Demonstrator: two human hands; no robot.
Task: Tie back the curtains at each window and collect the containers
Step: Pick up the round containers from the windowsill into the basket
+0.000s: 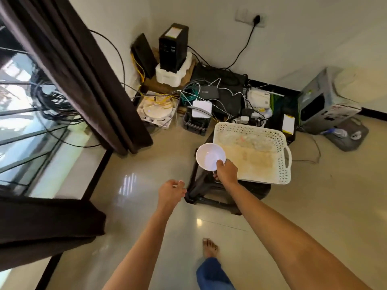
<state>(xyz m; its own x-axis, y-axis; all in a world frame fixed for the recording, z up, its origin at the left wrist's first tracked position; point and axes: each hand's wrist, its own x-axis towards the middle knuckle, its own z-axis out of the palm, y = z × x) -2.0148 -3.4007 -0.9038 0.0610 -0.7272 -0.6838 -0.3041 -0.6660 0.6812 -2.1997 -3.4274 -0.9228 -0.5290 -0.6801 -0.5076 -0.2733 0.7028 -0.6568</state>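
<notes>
Two bare forearms stretched forward from the bottom edge, with one bare foot [210,246] and one blue trouser leg [211,275] below them on the glossy tiled floor [146,164].

Out at the right hand [227,170]: pinching the near rim of a small round white plastic bowl [209,156], thumb pressed on top of the lip, other fingers tucked beneath and mostly hidden. Bowl up in the air, empty by the look of it, at the near left edge of a cream perforated plastic basket [251,127] with cut-out handles; touching it or not, cannot tell. Basket resting on a black plastic stool [201,185]. Inside the basket, blurred clear shapes, too smeared to count.

Left hand [170,192] lower and nearer, apart from the bowl, fingers loosely curled, gripping nothing visible.

Progress call: probably mid-collection, bowl in hand and seemingly bound for the basket, not yet set down. Likely unfinished half: a dark brown fabric curtain [83,80] hanging by the barred glass window [25,122] at upper left, and a second dark fabric panel [41,222] at lower left, apparently another curtain. No tie-back visible on either.

Tally: one bowl, one basket, one stool, two hands, two dark panels, one window in view.

Further out, by the wall: a tangle of cables [196,95], one black upright box [172,47] on white foam, one grey carton [326,101] at far right.
</notes>
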